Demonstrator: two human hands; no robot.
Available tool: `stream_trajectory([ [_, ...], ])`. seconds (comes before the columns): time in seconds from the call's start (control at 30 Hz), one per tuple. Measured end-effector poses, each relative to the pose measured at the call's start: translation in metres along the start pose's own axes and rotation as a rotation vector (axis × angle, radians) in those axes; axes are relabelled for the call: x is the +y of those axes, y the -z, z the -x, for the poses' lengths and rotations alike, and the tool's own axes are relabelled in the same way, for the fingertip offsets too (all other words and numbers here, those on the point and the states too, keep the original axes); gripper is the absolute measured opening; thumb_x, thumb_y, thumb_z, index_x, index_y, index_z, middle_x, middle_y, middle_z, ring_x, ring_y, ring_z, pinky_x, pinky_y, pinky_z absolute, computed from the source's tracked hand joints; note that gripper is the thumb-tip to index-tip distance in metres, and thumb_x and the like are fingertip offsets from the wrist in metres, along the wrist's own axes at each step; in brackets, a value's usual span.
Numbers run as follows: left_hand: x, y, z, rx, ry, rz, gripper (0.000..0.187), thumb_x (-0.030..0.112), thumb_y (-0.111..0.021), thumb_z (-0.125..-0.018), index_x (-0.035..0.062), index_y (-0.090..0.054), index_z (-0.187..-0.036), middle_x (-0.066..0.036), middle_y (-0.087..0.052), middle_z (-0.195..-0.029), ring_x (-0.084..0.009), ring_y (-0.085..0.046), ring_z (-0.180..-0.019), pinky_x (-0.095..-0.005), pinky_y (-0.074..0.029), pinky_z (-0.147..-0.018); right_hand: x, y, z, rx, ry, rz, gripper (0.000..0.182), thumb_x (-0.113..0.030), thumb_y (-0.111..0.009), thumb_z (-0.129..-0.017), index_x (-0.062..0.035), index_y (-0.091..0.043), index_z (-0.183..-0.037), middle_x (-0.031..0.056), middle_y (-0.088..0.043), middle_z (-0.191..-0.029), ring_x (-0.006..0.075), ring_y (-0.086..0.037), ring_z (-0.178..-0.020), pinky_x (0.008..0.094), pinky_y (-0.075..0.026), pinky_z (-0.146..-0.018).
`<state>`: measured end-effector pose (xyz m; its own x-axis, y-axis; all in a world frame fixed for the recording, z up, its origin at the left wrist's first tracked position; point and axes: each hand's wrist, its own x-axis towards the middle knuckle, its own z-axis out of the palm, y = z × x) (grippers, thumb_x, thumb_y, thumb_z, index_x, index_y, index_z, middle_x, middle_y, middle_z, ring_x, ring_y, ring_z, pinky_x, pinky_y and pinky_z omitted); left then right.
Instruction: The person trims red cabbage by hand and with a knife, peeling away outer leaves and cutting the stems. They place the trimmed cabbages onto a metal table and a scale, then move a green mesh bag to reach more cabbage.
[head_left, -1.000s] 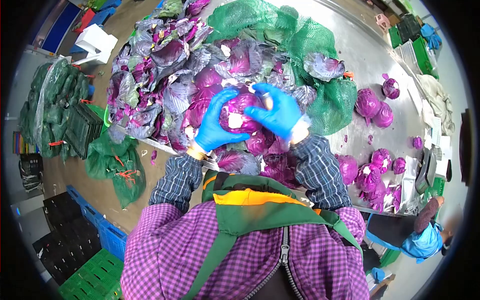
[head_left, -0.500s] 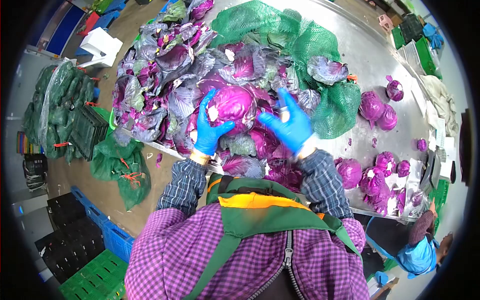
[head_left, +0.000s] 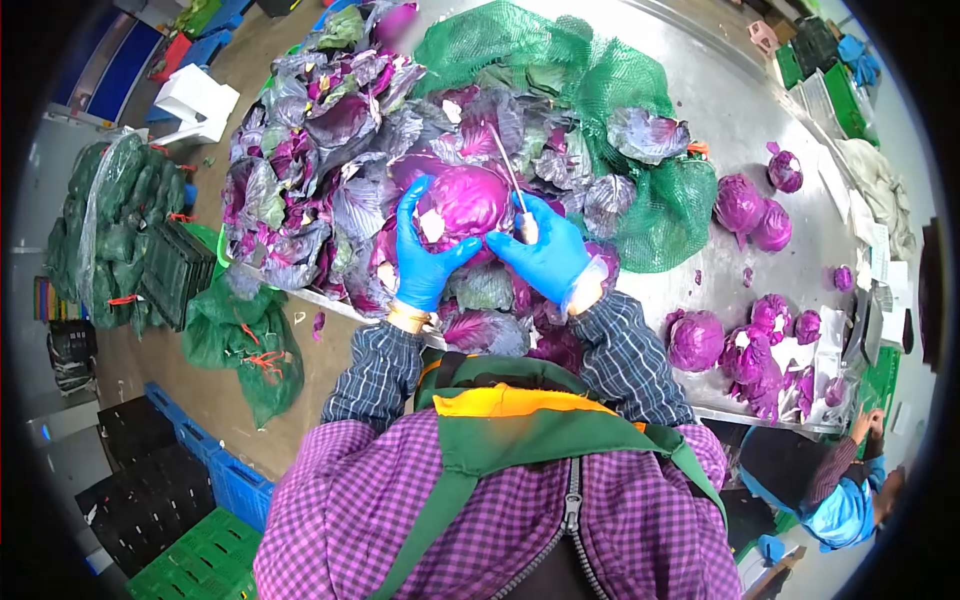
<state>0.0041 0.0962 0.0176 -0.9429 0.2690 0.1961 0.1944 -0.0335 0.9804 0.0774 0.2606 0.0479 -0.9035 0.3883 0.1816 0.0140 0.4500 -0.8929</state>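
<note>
A peeled red cabbage [head_left: 468,203], glossy purple with a pale cut stem, sits in front of me among loose leaves. My left hand [head_left: 425,265], in a blue glove, curls around its left and near side. A knife [head_left: 513,172] with a thin blade and pale handle is gripped in my gloved right hand [head_left: 548,258], its blade pointing up and away. The right thumb reaches to the cabbage's near right side. Outer cabbage leaves [head_left: 360,205] heap up to the left and behind. Part of the knife handle is hidden by my fingers.
Green mesh netting [head_left: 650,215] lies beyond the leaves. Several trimmed cabbages [head_left: 695,340] rest on the metal table [head_left: 740,100] at right. Filled net bags [head_left: 110,225] and stacked crates [head_left: 215,560] stand on the left. A co-worker [head_left: 840,510] is at lower right.
My right hand has moved left and closer to the cabbage, and the knife blade now shows clearly. My left hand stays on the cabbage. The co-worker's hands have moved lower.
</note>
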Motion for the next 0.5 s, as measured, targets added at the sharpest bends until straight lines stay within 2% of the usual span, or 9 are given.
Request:
stream_trajectory([
  [0.13, 0.002, 0.002, 0.002, -0.039, -0.045, -0.054, 0.098, 0.021, -0.086, -0.06, 0.0026, -0.031, -0.139, -0.012, -0.042, -0.135, -0.0243, -0.043, -0.124, -0.038, -0.033, -0.108, -0.022, 0.018, -0.015, -0.121, -0.323, 0.071, 0.045, -0.03, -0.073, -0.069, -0.0035, -0.062, -0.103, 0.0178, -0.065, -0.079, 0.0318, -0.065, -0.072, 0.0384, -0.051, -0.065],
  [0.17, 0.001, 0.003, 0.007, -0.041, -0.046, -0.057, 0.098, 0.021, -0.086, -0.06, 0.0026, -0.031, -0.139, -0.012, -0.042, -0.135, -0.0243, -0.043, -0.124, -0.038, -0.033, -0.108, 0.015, 0.011, -0.014, -0.049, -0.275, 0.046, 0.039, -0.029, -0.071, -0.069, -0.0033, -0.063, -0.097, 0.0173, -0.064, -0.075, 0.0289, -0.064, -0.068, 0.0374, -0.051, -0.063],
  [0.23, -0.01, 0.007, 0.017, 0.015, 0.353, 0.646, 0.091, 0.027, -0.08, -0.069, 0.005, -0.029, -0.141, -0.012, -0.042, -0.135, -0.0262, -0.043, -0.124, -0.0397, -0.033, -0.108, 0.038, 0.028, -0.022, -0.032, -0.32, -0.058, 0.036, -0.026, -0.071, -0.072, -0.003, -0.063, -0.098, 0.0154, -0.066, -0.078, 0.0241, -0.064, -0.068, 0.0361, -0.051, -0.063],
  [0.27, -0.044, 0.017, 0.022, 0.012, 0.446, 0.784, 0.078, 0.042, -0.068, -0.079, 0.0103, -0.033, -0.141, -0.012, -0.04, -0.141, -0.0301, -0.04, -0.129, -0.0456, -0.029, -0.111, 0.062, 0.034, -0.024, 0.083, -0.241, 0.052, 0.032, -0.024, -0.07, -0.074, -0.0021, -0.064, -0.097, 0.0167, -0.067, -0.083, 0.0247, -0.065, -0.072, 0.0357, -0.051, -0.066],
  [0.3, -0.034, 0.015, 0.021, 0.029, 0.52, 0.887, 0.079, 0.046, -0.067, -0.079, 0.0108, -0.033, -0.141, -0.012, -0.039, -0.141, -0.0304, -0.04, -0.129, -0.046, -0.03, -0.111, 0.062, 0.048, -0.028, 0.082, -0.293, 0.036, 0.031, -0.025, -0.07, -0.076, -0.0013, -0.064, -0.095, 0.0177, -0.067, -0.085, 0.0267, -0.066, -0.077, 0.0358, -0.051, -0.068],
  [0.33, -0.019, 0.01, 0.019, 0.044, 0.594, 0.994, 0.08, 0.05, -0.065, -0.079, 0.0113, -0.033, -0.142, -0.012, -0.039, -0.142, -0.0307, -0.04, -0.128, -0.0463, -0.03, -0.11, 0.056, 0.063, -0.03, 0.034, -0.375, 0.215, 0.043, -0.027, -0.071, -0.077, -0.0011, -0.06, -0.11, 0.0196, -0.067, -0.09, 0.027, -0.067, -0.081, 0.0358, -0.051, -0.071],
  [0.4, 0.002, 0.007, 0.014, 0.051, 0.661, 1.042, 0.081, 0.055, -0.063, -0.079, 0.0117, -0.034, -0.141, -0.012, -0.04, -0.141, -0.0308, -0.041, -0.128, -0.0469, -0.031, -0.109, 0.07, 0.065, -0.022, 0.119, -0.168, 0.431, 0.066, -0.033, -0.074, -0.076, -0.0023, -0.049, -0.129, 0.0207, -0.066, -0.101, 0.0249, -0.067, -0.088, 0.0356, -0.051, -0.074],
  [0.47, 0.006, 0.003, 0.012, 0.055, 0.735, 1.088, 0.082, 0.059, -0.061, -0.079, 0.0121, -0.035, -0.141, -0.012, -0.041, -0.141, -0.031, -0.041, -0.128, -0.0474, -0.032, -0.109, 0.003, 0.063, -0.02, -0.064, -0.433, 0.22, 0.082, -0.034, -0.077, -0.075, -0.0033, -0.036, -0.139, 0.0199, -0.061, -0.119, 0.0226, -0.062, -0.104, 0.0351, -0.05, -0.082],
  [0.5, 0.006, -0.001, 0.009, 0.076, 0.74, 1.091, 0.083, 0.061, -0.06, -0.078, 0.0114, -0.036, -0.14, -0.012, -0.042, -0.14, -0.0311, -0.042, -0.127, -0.0471, -0.033, -0.108, 0.01, 0.048, -0.011, 0.01, -0.17, 0.098, 0.083, -0.033, -0.079, -0.073, -0.0018, -0.038, -0.138, 0.0183, -0.053, -0.131, 0.0223, -0.055, -0.116, 0.0329, -0.046, -0.091],
])
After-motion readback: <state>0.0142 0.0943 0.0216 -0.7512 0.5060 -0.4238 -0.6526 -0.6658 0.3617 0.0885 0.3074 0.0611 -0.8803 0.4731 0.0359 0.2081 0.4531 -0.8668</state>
